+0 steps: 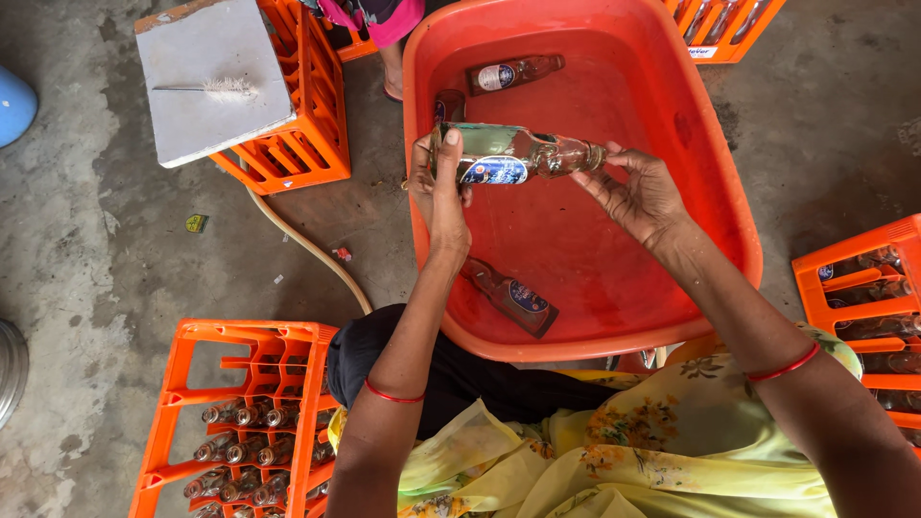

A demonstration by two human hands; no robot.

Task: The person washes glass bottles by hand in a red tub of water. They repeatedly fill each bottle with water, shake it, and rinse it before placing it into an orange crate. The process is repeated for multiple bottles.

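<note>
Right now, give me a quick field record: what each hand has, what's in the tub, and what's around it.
left hand: grips base end of glass bottle
right hand: fingers at bottle's neck end
bottle: held sideways over red tub
in tub: two more bottles, one at the far end, one at the near end
left crate: orange, holds bottles
brush: on grey slab

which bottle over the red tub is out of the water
The bottle held sideways between the left hand and right hand; the others lie in the tub.
</note>
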